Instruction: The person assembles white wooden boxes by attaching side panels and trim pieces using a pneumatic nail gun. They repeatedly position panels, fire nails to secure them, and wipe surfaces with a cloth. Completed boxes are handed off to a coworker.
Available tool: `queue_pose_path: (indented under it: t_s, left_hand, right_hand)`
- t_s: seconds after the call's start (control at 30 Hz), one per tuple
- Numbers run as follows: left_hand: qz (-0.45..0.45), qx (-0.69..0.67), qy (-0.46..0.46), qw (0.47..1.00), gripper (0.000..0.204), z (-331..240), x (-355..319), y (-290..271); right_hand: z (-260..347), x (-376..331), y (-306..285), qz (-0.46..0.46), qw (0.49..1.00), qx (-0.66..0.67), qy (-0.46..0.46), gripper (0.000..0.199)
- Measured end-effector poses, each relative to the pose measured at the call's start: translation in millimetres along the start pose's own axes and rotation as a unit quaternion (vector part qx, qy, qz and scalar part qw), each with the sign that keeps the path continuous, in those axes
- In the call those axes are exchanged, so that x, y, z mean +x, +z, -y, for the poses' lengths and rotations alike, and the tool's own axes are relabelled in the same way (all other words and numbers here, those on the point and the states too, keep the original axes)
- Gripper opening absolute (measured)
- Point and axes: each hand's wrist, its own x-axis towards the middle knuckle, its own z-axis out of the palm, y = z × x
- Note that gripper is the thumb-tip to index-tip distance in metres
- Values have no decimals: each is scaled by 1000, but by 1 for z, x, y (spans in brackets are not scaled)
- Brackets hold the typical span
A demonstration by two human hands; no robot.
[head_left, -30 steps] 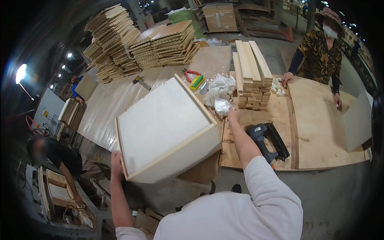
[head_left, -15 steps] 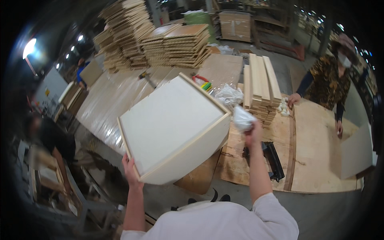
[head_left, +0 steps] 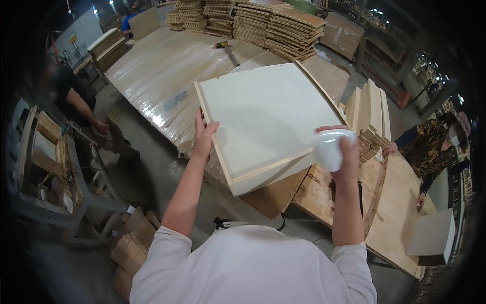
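A white drawer-like box (head_left: 263, 111) with pale wooden edges is tilted in front of me, its broad recessed panel facing up. My left hand (head_left: 204, 134) grips its left edge, thumb over the rim and fingers at the outer side. My right hand (head_left: 348, 159) is closed round a glossy white plastic bottle (head_left: 331, 149), held over the box's near right corner. The bottle's tip cannot be made out. Behind my right forearm, a black tool on the plywood table (head_left: 319, 195) is mostly hidden.
A film-wrapped stack of panels (head_left: 167, 76) lies beyond the box, with a hammer (head_left: 226, 50) on it. Wooden strips (head_left: 372, 111) are piled at right. A co-worker (head_left: 430, 144) stands at the far right near a white box (head_left: 433, 235); another person (head_left: 76, 96) is at left.
My view has swung left and down. My left hand has moved up along the box's left edge. The bottle has come from beside the box to over its near right corner.
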Motion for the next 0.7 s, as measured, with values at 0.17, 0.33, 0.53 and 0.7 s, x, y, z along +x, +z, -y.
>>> queue_pose_path:
  t_s: [0.17,0.33,0.53,0.7]
  left_hand:
    - [-3,30,25,999,82,12,5,-5]
    - [-16,76,58,995,82,27,12,-12]
    - [-21,78,77,994,87,33,15,-12]
    - [-16,47,39,998,84,26,11,-9]
  right_hand:
    - [-7,8,79,180,932,-310,-45,23]
    - [-5,14,111,290,848,-434,-89,24]
    - [-10,22,125,314,789,-511,-131,25]
    - [-8,27,105,284,786,-536,-118,26]
